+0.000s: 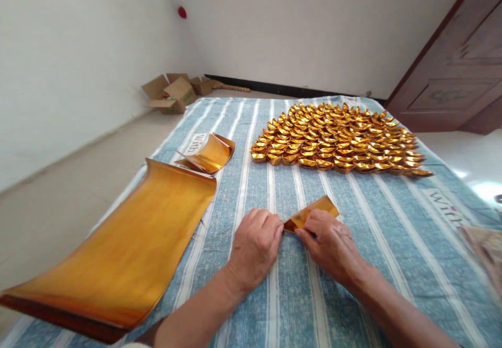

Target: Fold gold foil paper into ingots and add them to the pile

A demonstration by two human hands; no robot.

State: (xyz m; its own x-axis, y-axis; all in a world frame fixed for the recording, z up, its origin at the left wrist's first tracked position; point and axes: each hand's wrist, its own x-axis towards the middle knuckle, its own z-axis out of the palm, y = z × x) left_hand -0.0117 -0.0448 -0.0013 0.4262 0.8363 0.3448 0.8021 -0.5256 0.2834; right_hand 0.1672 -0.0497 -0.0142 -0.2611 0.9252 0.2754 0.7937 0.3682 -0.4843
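A small folded strip of gold foil paper [327, 207] lies at a slant on the striped cloth, between my two hands. My left hand [257, 241] is closed at the strip's left end, its fingertips mostly hidden behind the knuckles. With thumb and fingers, my right hand [327, 238] pinches the strip near its lower middle. The strip's left end shows a darker folded corner. Farther off to the right sit many folded gold paper ingots [333, 141], packed in close rows.
A large stack of gold foil sheets [125, 243] with curled ends lies at left. Behind it rests a smaller curled gold stack [212, 153]. The blue striped cloth [235, 306] covers the table. Open cardboard boxes [172, 96] stand on the floor beyond; a brown door [451, 71] is at right.
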